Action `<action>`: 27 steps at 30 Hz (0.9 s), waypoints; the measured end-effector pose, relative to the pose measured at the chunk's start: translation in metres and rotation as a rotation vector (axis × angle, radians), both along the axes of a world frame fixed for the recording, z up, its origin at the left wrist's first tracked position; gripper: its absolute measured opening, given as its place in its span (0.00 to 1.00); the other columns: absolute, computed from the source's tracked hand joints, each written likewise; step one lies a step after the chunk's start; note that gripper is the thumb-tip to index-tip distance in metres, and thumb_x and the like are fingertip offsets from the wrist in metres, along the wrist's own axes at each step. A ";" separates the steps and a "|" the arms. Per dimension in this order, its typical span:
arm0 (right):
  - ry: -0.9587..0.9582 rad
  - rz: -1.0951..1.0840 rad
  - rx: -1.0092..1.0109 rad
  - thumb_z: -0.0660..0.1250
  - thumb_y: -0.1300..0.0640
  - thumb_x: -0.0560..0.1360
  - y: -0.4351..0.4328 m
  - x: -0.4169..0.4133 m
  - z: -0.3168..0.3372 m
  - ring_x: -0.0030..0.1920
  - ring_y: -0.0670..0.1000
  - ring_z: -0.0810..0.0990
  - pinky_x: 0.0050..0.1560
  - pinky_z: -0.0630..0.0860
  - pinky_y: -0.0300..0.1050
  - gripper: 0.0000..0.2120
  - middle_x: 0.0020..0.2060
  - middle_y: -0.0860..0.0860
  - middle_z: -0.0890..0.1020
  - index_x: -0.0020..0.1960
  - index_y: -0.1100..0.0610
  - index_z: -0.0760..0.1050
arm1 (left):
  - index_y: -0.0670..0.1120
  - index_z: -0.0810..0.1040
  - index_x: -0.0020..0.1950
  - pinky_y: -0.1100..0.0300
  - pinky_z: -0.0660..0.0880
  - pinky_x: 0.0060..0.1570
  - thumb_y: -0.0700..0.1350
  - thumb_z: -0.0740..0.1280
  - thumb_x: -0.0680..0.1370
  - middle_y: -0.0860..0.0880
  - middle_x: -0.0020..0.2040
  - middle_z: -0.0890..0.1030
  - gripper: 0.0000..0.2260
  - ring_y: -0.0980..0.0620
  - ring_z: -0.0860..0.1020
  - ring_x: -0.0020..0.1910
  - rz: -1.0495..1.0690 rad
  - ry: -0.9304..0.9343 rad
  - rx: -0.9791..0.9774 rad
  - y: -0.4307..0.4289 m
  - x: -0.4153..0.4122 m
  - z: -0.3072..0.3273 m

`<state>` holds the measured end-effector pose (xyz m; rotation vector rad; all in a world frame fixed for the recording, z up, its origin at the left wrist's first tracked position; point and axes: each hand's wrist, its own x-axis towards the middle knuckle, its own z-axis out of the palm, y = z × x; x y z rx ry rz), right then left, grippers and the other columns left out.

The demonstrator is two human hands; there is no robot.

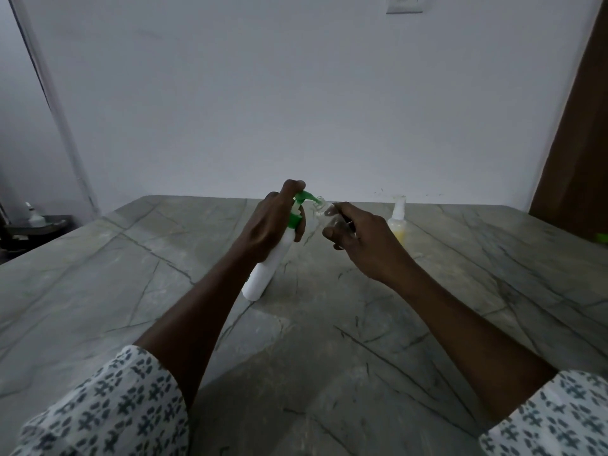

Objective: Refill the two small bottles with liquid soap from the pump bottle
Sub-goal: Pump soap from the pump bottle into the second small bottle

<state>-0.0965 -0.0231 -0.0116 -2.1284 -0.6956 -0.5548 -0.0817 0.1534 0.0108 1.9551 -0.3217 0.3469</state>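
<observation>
A grey, dark-veined stone table fills the lower half of the view, with a plain white wall behind it. At the far left, beyond the table, a small pale bottle stands on a dark ledge.

Left of centre, the left hand grips the neck of a tall white plastic pump bottle. Its fingers are curled round the neck, and one finger is hooked over the top of the green pump head. The bottle is a slim, smooth cylinder. Its base is down at the table and its long axis leans up and to the right. The green spout points right and slightly down, and its tip meets the mouth of the next bottle.

Just right of centre, the right hand holds a small clear plastic bottle above the table, fingers closed round its body. This bottle is see-through and uncapped. It is tilted, with its open mouth aimed up and left at the spout.

Just behind the right hand, a second small bottle stands upright on the table. It has yellow liquid inside and a white cap.

A brown door borders the right side. Both forearms come from white sleeves with a dark printed pattern.
</observation>
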 end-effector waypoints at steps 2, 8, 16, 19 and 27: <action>-0.010 -0.001 -0.005 0.66 0.53 0.78 -0.001 0.000 -0.001 0.45 0.56 0.83 0.51 0.79 0.58 0.15 0.49 0.56 0.82 0.62 0.57 0.74 | 0.40 0.73 0.31 0.52 0.71 0.43 0.57 0.49 0.82 0.43 0.28 0.77 0.28 0.47 0.74 0.28 -0.025 0.022 -0.007 -0.001 0.001 0.002; -0.009 0.018 0.014 0.66 0.56 0.78 0.001 0.000 -0.003 0.45 0.55 0.83 0.52 0.79 0.57 0.15 0.48 0.56 0.82 0.64 0.59 0.74 | 0.40 0.70 0.31 0.51 0.70 0.41 0.52 0.49 0.82 0.43 0.27 0.76 0.25 0.46 0.72 0.29 -0.040 -0.008 0.025 0.003 0.002 0.002; 0.073 0.025 0.086 0.67 0.54 0.78 0.003 0.002 -0.004 0.44 0.54 0.85 0.47 0.83 0.50 0.15 0.51 0.58 0.82 0.62 0.58 0.74 | 0.40 0.73 0.29 0.53 0.72 0.40 0.57 0.49 0.83 0.40 0.28 0.78 0.31 0.46 0.74 0.28 -0.057 -0.043 -0.010 0.004 0.006 -0.003; 0.098 0.017 0.101 0.68 0.53 0.77 0.001 0.005 -0.007 0.44 0.52 0.85 0.45 0.83 0.47 0.14 0.51 0.56 0.83 0.60 0.56 0.75 | 0.40 0.74 0.28 0.54 0.72 0.40 0.61 0.48 0.83 0.41 0.28 0.78 0.34 0.46 0.75 0.28 -0.058 -0.021 0.005 0.000 0.007 -0.003; 0.238 0.084 0.147 0.73 0.53 0.72 -0.009 0.007 -0.009 0.42 0.50 0.86 0.47 0.83 0.53 0.15 0.44 0.54 0.86 0.57 0.58 0.80 | 0.40 0.75 0.30 0.53 0.71 0.42 0.57 0.52 0.82 0.42 0.28 0.79 0.29 0.46 0.75 0.28 -0.044 0.011 0.060 0.001 0.005 -0.001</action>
